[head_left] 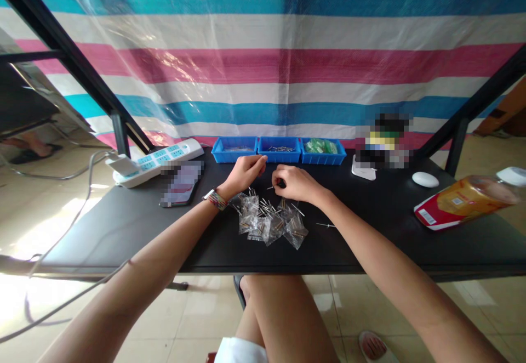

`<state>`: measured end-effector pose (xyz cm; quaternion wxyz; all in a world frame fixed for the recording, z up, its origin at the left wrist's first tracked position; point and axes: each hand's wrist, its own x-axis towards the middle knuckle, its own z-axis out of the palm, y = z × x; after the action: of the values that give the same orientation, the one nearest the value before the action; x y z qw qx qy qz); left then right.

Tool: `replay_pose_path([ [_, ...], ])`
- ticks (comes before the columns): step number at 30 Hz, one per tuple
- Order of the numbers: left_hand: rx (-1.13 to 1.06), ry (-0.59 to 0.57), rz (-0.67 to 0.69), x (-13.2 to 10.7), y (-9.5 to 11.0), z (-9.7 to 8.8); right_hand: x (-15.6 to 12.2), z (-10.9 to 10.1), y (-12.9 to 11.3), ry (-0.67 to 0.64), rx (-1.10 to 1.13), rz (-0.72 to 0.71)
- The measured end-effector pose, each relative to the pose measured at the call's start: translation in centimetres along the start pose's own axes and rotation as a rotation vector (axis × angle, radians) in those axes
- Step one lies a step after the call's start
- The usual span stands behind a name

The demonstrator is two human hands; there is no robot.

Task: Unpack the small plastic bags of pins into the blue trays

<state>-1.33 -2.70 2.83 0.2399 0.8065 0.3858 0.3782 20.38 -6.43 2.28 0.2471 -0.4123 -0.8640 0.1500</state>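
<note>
Right hand (298, 181), just beyond clear packets (273, 228) on worktop (222, 250), pinches thin metal pin (270, 188). Left hand (245, 172), also beyond packets, fingers curled; cannot tell whether anything is grasped. Light pinch could drop pin among loose pins (269, 208) lying amid packets; brushing hand could slide slick packets. Far right of packets, bottle (470, 198) bears barcode (427, 217); lettering too small to read, no brand legible.
</note>
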Motion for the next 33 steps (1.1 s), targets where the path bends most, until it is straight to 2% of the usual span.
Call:
replay_pose_path([
  [8, -0.144, -0.059, 0.011, 0.1, 0.0, -0.1, 1.3, 1.2, 0.9, 0.202, 0.598, 0.2],
  [15, -0.195, -0.103, 0.039, 0.0, 0.3, 0.4, 1.6, 1.6, 0.6, 0.342, 0.904, 0.349],
  [19, -0.219, -0.068, 0.031, 0.1, 0.1, 0.5, 1.5, 1.6, 0.6, 0.38, 0.978, 0.365],
  [24, -0.232, -0.052, 0.013, 0.2, -0.1, 0.4, 1.5, 1.5, 0.6, 0.386, 0.96, 0.344],
  [33, -0.221, -0.058, -0.014, 0.5, -0.5, 0.5, 1.5, 1.0, 0.6, 0.527, 0.924, 0.328],
])
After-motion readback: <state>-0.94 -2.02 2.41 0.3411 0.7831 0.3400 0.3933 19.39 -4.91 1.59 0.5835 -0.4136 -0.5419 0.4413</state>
